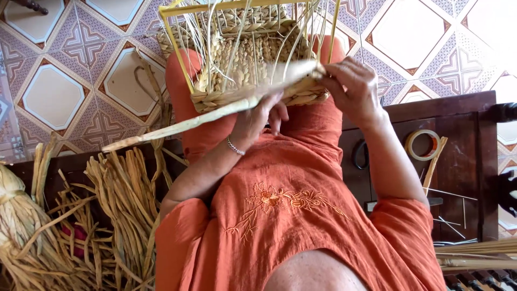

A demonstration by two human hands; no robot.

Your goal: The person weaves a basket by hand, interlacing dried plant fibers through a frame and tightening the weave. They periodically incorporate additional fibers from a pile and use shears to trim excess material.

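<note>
Your left hand [253,121] is closing under a long dried leaf strip [215,110], while your right hand [353,89] is pinching its end against the woven basket [247,64] resting on your lap.

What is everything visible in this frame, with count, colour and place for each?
woven basket: one, straw-coloured, part-woven on a yellow frame, on the person's lap, top centre
long leaf strip: one, pale tan, running from the basket's near edge down to the left
dried fibre bundles: a heap, count unclear, tan, lower left
tape roll: one, beige, on the dark wooden surface at right
dark wooden surface: one, dark brown, right side
thin sticks: several, pale, on the wooden surface
tiled floor: patterned, white and purple-brown, behind
orange garment: one, embroidered, centre
bracelet: one, silver, left wrist
left hand: holds the leaf strip under the basket edge
right hand: grips the basket's near right edge
</note>
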